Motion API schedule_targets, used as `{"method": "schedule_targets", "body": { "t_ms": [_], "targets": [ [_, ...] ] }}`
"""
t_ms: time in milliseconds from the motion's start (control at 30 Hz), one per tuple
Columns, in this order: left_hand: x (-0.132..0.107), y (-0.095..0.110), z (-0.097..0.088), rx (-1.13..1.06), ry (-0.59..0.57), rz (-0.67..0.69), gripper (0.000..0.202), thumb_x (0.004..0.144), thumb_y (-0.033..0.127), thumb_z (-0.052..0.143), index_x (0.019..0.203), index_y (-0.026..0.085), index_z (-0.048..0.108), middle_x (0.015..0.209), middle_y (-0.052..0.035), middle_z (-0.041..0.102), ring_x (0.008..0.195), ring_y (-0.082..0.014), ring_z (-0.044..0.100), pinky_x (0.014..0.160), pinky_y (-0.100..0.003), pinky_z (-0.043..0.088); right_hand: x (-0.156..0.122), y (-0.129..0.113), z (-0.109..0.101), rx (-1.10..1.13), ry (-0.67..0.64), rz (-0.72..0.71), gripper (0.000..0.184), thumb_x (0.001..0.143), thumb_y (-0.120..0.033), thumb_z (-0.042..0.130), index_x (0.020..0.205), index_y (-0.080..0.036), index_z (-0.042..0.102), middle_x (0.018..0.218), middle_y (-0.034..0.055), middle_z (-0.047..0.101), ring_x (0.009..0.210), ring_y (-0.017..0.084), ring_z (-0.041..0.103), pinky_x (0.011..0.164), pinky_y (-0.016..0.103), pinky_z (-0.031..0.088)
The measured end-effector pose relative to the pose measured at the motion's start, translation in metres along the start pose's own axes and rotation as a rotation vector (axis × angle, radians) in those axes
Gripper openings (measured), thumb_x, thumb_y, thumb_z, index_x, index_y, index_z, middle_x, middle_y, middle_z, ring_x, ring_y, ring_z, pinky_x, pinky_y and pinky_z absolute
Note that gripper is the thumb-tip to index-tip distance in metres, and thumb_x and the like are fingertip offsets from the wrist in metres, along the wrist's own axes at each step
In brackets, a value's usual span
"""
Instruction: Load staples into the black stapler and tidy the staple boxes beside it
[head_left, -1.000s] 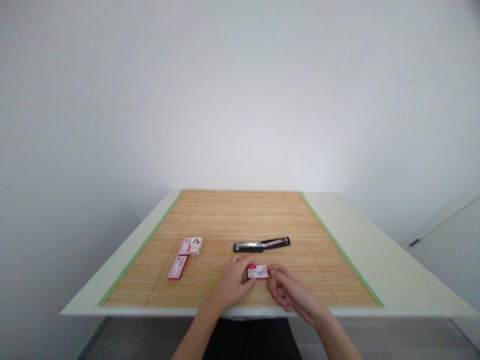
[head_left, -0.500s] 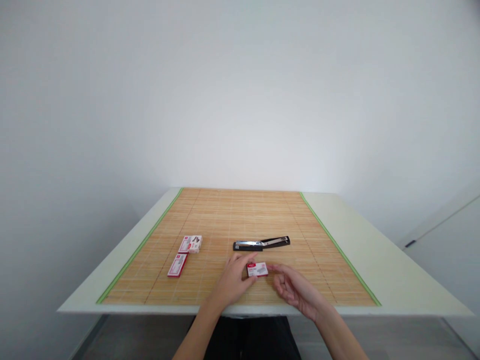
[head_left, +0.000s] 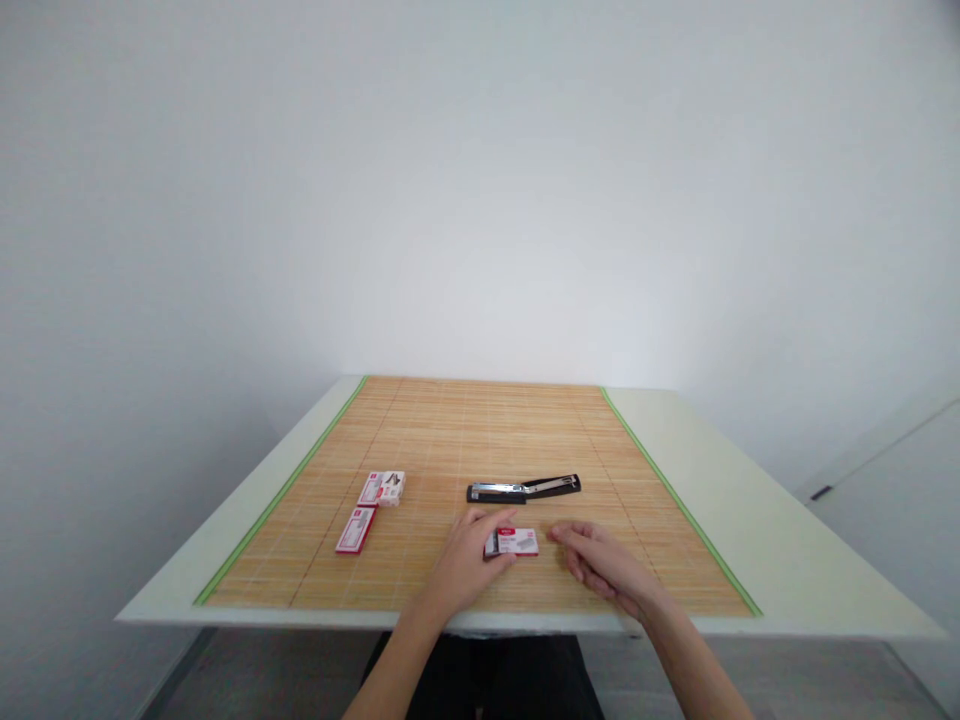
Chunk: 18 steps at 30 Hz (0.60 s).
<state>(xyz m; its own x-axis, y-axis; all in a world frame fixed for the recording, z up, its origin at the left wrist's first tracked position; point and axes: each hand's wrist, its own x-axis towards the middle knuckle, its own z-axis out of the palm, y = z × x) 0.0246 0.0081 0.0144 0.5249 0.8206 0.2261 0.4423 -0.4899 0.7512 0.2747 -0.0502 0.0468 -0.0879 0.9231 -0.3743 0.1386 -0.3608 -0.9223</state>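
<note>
A small red-and-white staple box (head_left: 519, 541) lies near the mat's front edge, its sleeve slid to the right so a dark grey strip shows at its left end. My left hand (head_left: 466, 560) grips that left end between thumb and fingers. Just right of the box, and apart from it, is my right hand (head_left: 600, 565), its fingers curled in and nothing visible in them. Behind both hands a black stapler (head_left: 523, 489) lies opened out, its silver magazine exposed.
To the left, two red-and-white boxes (head_left: 355, 530) lie on the bamboo mat (head_left: 480, 430), with a smaller white box (head_left: 391, 488) against the farther one. Green strips edge the mat. Beneath it is a white table (head_left: 697, 470), with walls behind.
The staple box's sleeve has shifted slightly right, exposing the grey strip at its left end. My right hand has drawn back from the box's right end and its extended finger has curled in.
</note>
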Motion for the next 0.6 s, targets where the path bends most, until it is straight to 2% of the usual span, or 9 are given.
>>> {"method": "schedule_targets", "body": {
  "t_ms": [67, 167, 233, 367, 500, 600],
  "targets": [
    [0.001, -0.001, 0.001, -0.011, -0.007, -0.002, 0.071, 0.083, 0.030, 0.078, 0.148, 0.039, 0.051, 0.129, -0.0036, 0.062, 0.121, -0.0252, 0.056, 0.110, -0.042, 0.043, 0.007, 0.000, 0.002, -0.234, 0.104, -0.150, 0.054, 0.084, -0.055, 0.071, 0.123, -0.019, 0.066, 0.056, -0.0081, 0.050, 0.046, 0.008, 0.037, 0.045, 0.021, 0.025],
    [0.000, -0.003, -0.006, -0.017, -0.018, 0.034, 0.074, 0.081, 0.034, 0.083, 0.148, 0.037, 0.051, 0.134, -0.0039, 0.060, 0.126, -0.0271, 0.052, 0.111, -0.043, 0.042, 0.014, -0.001, 0.013, -0.527, 0.139, -0.319, 0.052, 0.080, -0.040, 0.077, 0.128, -0.023, 0.068, 0.064, -0.0057, 0.054, 0.059, 0.012, 0.048, 0.055, 0.024, 0.031],
    [-0.003, -0.004, -0.017, 0.008, -0.007, 0.048, 0.066, 0.080, 0.037, 0.084, 0.141, 0.035, 0.058, 0.136, -0.0036, 0.060, 0.128, -0.0278, 0.050, 0.111, -0.043, 0.041, 0.016, -0.002, 0.018, -0.637, 0.128, -0.336, 0.044, 0.082, -0.037, 0.075, 0.124, -0.025, 0.071, 0.068, -0.0041, 0.058, 0.063, 0.014, 0.052, 0.058, 0.025, 0.032],
    [-0.012, -0.007, -0.036, 0.083, 0.016, 0.037, 0.031, 0.085, 0.034, 0.079, 0.115, 0.031, 0.068, 0.130, -0.0018, 0.062, 0.124, -0.0264, 0.051, 0.107, -0.042, 0.042, 0.012, -0.002, 0.009, -0.685, 0.121, -0.308, 0.042, 0.086, -0.038, 0.071, 0.127, -0.026, 0.071, 0.067, -0.0044, 0.057, 0.062, 0.014, 0.052, 0.059, 0.026, 0.032],
    [-0.014, -0.006, -0.040, 0.108, 0.022, 0.029, 0.028, 0.086, 0.030, 0.078, 0.112, 0.030, 0.067, 0.130, -0.0016, 0.062, 0.122, -0.0262, 0.052, 0.106, -0.043, 0.042, 0.009, -0.004, -0.004, -0.726, 0.096, -0.292, 0.042, 0.085, -0.038, 0.073, 0.125, -0.025, 0.071, 0.067, -0.0044, 0.058, 0.062, 0.014, 0.052, 0.059, 0.026, 0.032],
    [-0.015, -0.004, -0.038, 0.111, 0.036, 0.034, 0.030, 0.084, 0.028, 0.078, 0.112, 0.030, 0.067, 0.129, -0.0011, 0.063, 0.123, -0.0258, 0.052, 0.107, -0.042, 0.042, 0.010, -0.013, -0.001, -0.724, 0.093, -0.306, 0.047, 0.085, -0.040, 0.074, 0.129, -0.026, 0.068, 0.067, -0.0048, 0.058, 0.061, 0.015, 0.053, 0.057, 0.025, 0.032]
  ]
}}
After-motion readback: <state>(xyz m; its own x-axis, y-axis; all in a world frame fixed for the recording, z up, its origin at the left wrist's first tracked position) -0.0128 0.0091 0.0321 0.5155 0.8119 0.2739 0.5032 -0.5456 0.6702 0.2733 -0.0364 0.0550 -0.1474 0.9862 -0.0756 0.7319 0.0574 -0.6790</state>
